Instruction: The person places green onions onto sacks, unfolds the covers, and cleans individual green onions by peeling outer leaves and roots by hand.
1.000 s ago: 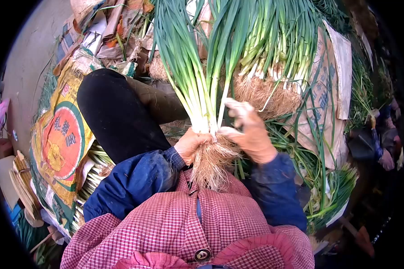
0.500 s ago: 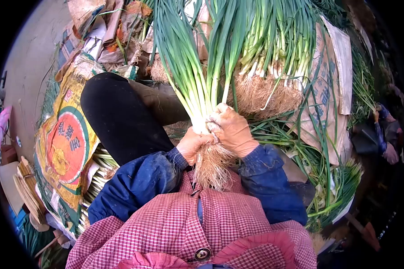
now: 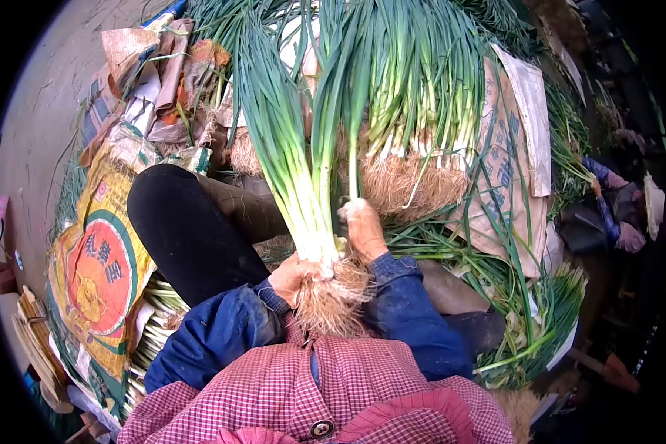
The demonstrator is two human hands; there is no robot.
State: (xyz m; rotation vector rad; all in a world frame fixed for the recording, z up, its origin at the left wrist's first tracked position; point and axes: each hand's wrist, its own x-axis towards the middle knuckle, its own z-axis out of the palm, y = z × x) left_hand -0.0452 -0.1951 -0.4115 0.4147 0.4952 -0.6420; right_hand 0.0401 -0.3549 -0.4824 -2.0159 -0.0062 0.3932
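Note:
My left hand (image 3: 291, 280) is wrapped round the white lower stems of a bunch of long green-leaved stalks (image 3: 303, 214), just above its shaggy pale roots (image 3: 333, 300). Just right of the bunch, my right hand (image 3: 364, 228) is closed on the lower end of a single stalk (image 3: 354, 166), whose leaves run upward beside the bunch. Beyond my right hand lies a pile of similar stalks (image 3: 429, 103) with brown roots facing me.
A yellow printed sack (image 3: 100, 259) lies left of my bent knee (image 3: 174, 222), with more white stalks (image 3: 152, 329) beside it. Loose green leaves (image 3: 525, 325) and a brown sack (image 3: 496, 192) are at the right. Part of another person (image 3: 618, 203) shows at the far right.
My right hand has come away from the bunch's base and moved up beside it with a single stalk. My left hand has kept its hold on the bunch and sits slightly lower.

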